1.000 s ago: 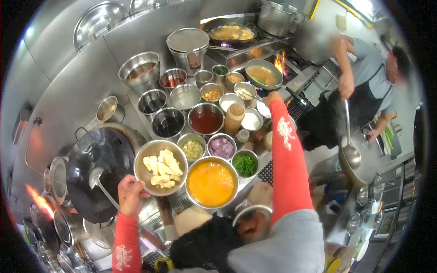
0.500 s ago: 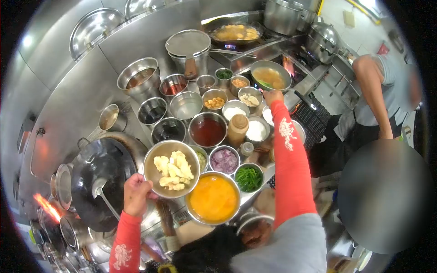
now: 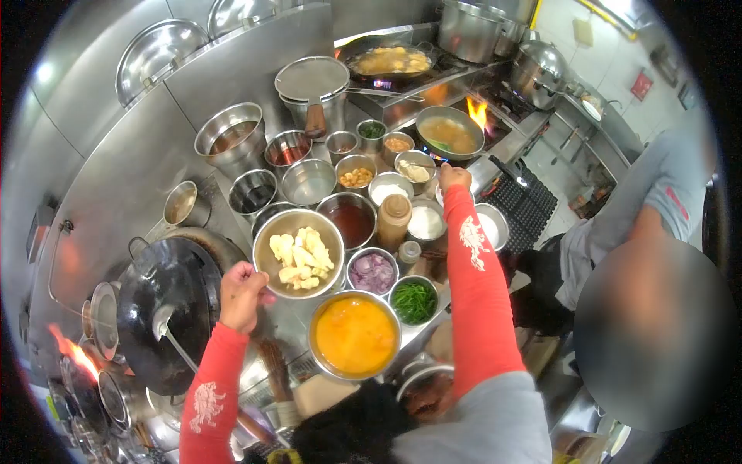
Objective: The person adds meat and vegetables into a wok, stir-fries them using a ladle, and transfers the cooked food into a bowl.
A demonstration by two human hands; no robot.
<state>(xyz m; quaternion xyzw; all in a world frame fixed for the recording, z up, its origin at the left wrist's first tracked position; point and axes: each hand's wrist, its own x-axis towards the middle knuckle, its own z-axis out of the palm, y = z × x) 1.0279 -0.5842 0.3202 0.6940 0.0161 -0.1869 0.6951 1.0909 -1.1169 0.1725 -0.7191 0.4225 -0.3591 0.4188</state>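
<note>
My left hand (image 3: 245,298) is closed on the near-left rim of a steel bowl (image 3: 266,280) holding pale yellow chunks (image 3: 301,257). This bowl is raised over the other bowls. My right hand (image 3: 454,176) is closed at the far right, with what looks like a thin spoon (image 3: 423,164) running from its fingers to a bowl of pale paste (image 3: 416,172). Just beyond it sits a frying pan (image 3: 450,131) with broth, its black handle (image 3: 506,170) pointing toward the lower right. Nearest my body is a bowl of beaten egg (image 3: 355,335).
Bowls of sliced onion (image 3: 372,273), chopped greens (image 3: 414,301) and dark red sauce (image 3: 349,220) surround a squeeze bottle (image 3: 394,219). A black wok (image 3: 166,317) with a ladle stands left. Flame (image 3: 477,114) rises behind the pan. Another person (image 3: 641,209) is at right.
My left hand has moved the bowl of chunks forward, away from the beaten egg and over the dark-liquid bowl. My right hand has drawn back slightly from the pan. The other person has shifted.
</note>
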